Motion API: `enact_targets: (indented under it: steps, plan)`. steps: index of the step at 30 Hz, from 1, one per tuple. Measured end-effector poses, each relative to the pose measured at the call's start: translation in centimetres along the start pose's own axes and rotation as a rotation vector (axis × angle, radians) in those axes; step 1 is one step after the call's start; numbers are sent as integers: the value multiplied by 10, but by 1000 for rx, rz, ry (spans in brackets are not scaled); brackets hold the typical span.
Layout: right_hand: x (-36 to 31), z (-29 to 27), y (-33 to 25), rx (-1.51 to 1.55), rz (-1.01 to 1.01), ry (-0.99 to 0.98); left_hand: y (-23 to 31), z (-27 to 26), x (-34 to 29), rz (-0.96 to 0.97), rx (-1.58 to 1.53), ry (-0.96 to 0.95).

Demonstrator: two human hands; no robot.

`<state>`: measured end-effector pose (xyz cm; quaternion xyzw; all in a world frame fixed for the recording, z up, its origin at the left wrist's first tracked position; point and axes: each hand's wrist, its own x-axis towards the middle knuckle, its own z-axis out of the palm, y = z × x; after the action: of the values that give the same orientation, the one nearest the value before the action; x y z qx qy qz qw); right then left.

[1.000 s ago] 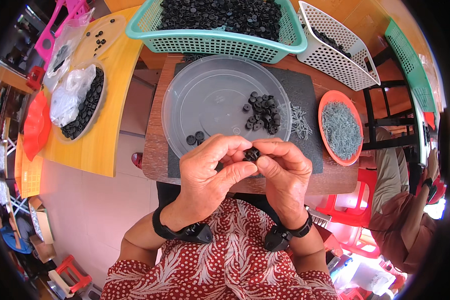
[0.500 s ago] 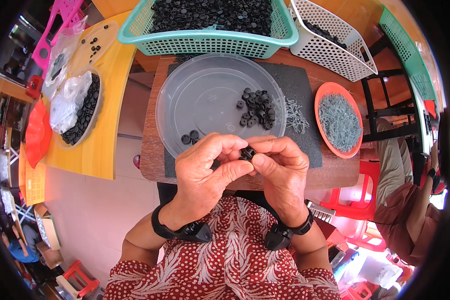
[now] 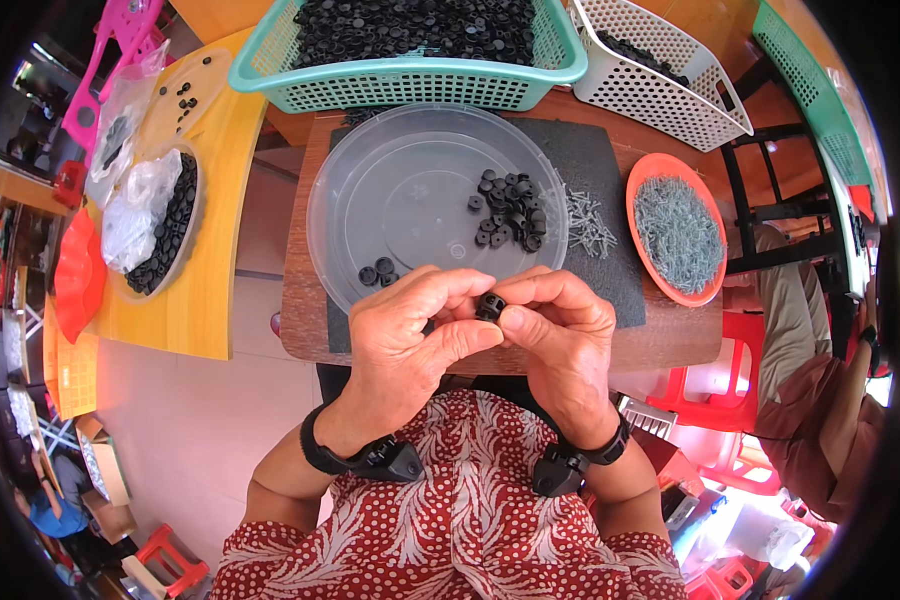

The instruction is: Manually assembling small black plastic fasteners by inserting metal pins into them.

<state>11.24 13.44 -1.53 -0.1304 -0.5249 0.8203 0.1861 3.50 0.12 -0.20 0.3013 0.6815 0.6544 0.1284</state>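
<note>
A small round black plastic part point(image 3: 489, 307) is pinched between the fingertips of my left hand point(image 3: 408, 325) and my right hand point(image 3: 562, 340), just above the near rim of a clear round tub point(image 3: 400, 190). Both hands are closed on this one part. Another dark piece shows partly behind my left fingers, mostly hidden. Inside the tub, a pile of black round caps point(image 3: 515, 210) lies to the right, and a few more caps point(image 3: 378, 272) sit at the near left. Loose screws point(image 3: 590, 222) lie on a dark mat point(image 3: 568, 150) beside the tub.
An orange-red bowl of screws point(image 3: 678, 235) stands right of the mat. Behind are a green basket full of black parts point(image 3: 410, 85) and a white basket point(image 3: 660, 95). On the yellow table point(image 3: 215, 240) at left sits a tray of black pieces point(image 3: 175, 220). A person point(image 3: 815, 420) is at the right.
The black part has turned slightly between my fingertips, and its round slotted face now shows more. My hands stay almost in place; the view has shifted a little.
</note>
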Motion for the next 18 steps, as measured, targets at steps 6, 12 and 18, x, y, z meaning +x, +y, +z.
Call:
enact_targets:
  steps: [6,12,18]
  plan:
    - [-2,-5,0,25,14,-34,-2,1,-1,-39,-39,-20]
    - [-3,-3,-3,48,47,0,-10,2,1,-2,-32,-27]
    - [-4,0,-1,26,32,35,-14,6,3,143,107,0]
